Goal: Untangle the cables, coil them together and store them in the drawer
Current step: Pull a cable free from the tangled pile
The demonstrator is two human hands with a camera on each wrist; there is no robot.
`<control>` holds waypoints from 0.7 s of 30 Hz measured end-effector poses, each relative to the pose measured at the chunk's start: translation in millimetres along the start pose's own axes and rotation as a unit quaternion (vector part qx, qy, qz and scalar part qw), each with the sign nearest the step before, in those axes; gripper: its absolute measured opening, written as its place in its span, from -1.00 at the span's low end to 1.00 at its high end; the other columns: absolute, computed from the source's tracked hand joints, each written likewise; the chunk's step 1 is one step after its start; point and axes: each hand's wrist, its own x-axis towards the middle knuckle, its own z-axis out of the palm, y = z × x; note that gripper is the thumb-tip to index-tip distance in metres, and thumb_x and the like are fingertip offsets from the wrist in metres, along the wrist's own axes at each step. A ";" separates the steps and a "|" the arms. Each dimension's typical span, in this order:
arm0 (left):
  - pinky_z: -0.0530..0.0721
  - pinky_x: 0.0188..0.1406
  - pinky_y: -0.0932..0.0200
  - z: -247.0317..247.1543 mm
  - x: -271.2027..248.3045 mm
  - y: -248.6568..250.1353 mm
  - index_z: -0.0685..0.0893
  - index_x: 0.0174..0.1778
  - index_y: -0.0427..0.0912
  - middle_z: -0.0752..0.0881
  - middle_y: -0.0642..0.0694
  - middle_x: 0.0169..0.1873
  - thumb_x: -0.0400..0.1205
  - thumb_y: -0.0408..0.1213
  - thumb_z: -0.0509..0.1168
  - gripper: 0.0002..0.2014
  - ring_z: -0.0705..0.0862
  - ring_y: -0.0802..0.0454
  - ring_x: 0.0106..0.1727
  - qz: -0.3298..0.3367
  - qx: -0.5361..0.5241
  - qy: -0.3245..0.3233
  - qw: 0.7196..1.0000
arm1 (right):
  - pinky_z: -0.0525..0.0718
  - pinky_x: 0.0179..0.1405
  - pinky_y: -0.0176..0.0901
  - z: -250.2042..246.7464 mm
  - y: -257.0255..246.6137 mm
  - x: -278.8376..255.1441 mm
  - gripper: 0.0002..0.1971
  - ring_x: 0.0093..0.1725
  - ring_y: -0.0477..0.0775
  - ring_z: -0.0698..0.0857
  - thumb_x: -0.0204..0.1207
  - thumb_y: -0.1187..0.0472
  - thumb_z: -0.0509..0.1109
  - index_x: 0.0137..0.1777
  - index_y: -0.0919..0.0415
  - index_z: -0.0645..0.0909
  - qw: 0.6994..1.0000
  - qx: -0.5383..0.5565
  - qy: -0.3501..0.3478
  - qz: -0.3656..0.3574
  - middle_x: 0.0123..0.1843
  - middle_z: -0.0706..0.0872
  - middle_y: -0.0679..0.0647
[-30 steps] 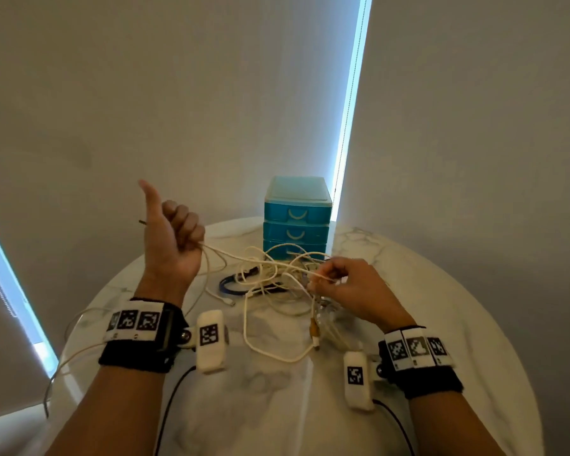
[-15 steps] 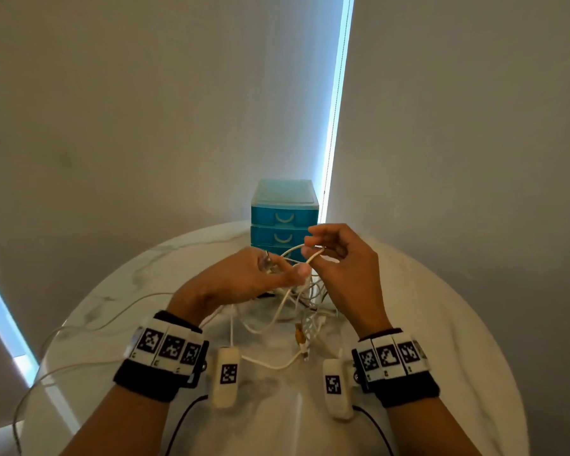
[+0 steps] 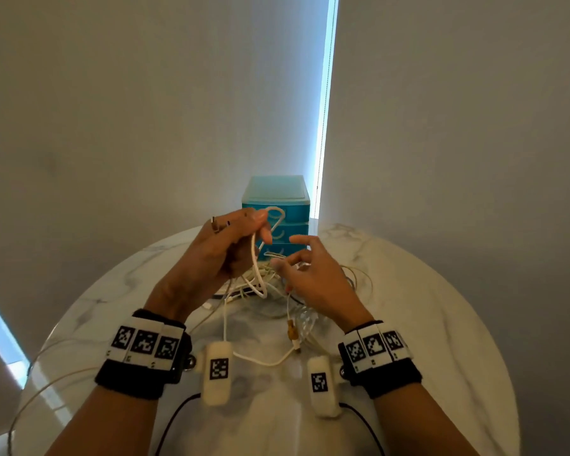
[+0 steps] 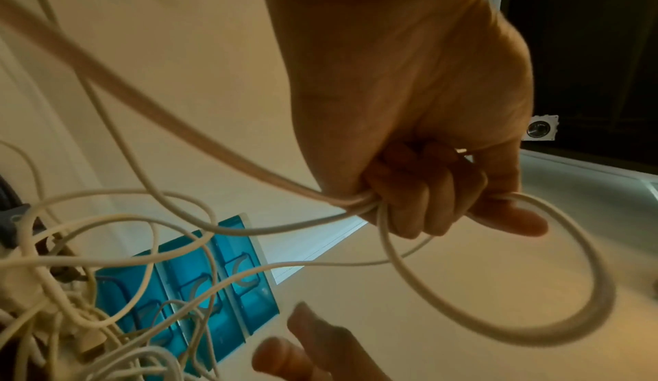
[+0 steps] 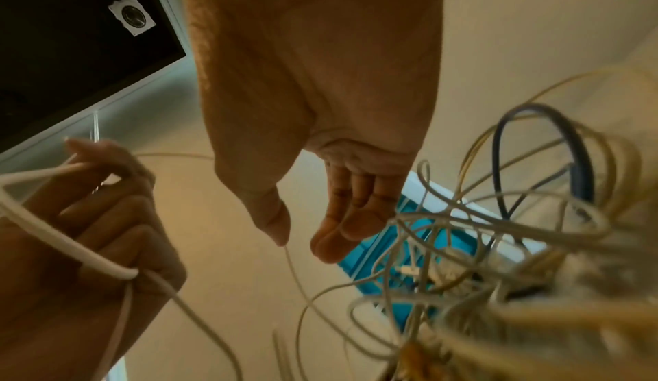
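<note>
My left hand (image 3: 260, 227) is raised above the table and grips a thick white cable (image 3: 255, 258), which forms a loop past the thumb (image 4: 555, 311). The fist (image 4: 445, 204) is closed round it, and a metal plug end (image 3: 214, 224) sticks out above the knuckles. My right hand (image 3: 287, 253) hovers just to the right over the tangle of white cables (image 3: 267, 287). Its thumb and fingers (image 5: 302, 242) are spread and hold nothing, with a thin strand running past the thumb tip. The blue drawer unit (image 3: 275, 205) stands behind, its drawers closed.
The round marble table (image 3: 425, 324) ends near both wrists. Thin cables trail off its left edge (image 3: 46, 383). A dark blue cable (image 5: 577, 156) loops within the tangle. An orange-tipped plug (image 3: 291, 330) lies between my wrists. Walls stand close behind the drawer unit.
My left hand came in from the far left to meet the right, then rose with a loop of white cable. My right hand let go of the cable and dropped toward the tangle.
</note>
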 end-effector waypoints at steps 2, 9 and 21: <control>0.30 -0.53 0.28 3.2 -2.0 1.0 0.77 -0.21 -0.08 0.34 0.01 -0.51 0.75 0.08 0.33 -0.64 0.23 0.08 -0.50 -0.002 0.017 -0.063 0.998 | 0.87 -0.08 -0.08 9.1 -3.2 -1.0 -0.45 -0.20 -0.02 0.89 0.71 -0.13 0.50 0.62 -0.02 0.46 0.999 0.021 -0.036 -0.017 0.00 0.90 0.01; 0.38 -0.50 0.28 -1.7 -0.9 -7.9 0.87 0.10 -0.09 0.36 -0.15 -0.43 0.82 0.12 0.20 -0.57 0.27 0.02 -0.47 -0.094 0.114 -0.110 0.983 | 0.90 -0.10 -0.06 -8.7 -4.4 7.1 -0.73 -0.02 0.01 0.90 0.88 0.07 0.30 0.27 0.19 0.78 0.980 0.145 0.105 -0.084 0.01 0.91 0.09; 0.61 -0.26 0.45 -0.7 18.9 -48.3 0.79 0.03 0.02 0.78 0.29 -0.31 0.84 0.22 0.14 -0.57 0.73 0.35 -0.24 -0.078 0.308 0.087 0.944 | 0.88 0.11 0.03 -9.3 -30.9 -11.8 -0.72 0.27 0.15 0.89 0.89 0.15 0.27 0.49 0.22 0.57 0.956 0.264 0.039 -0.119 0.26 0.90 0.13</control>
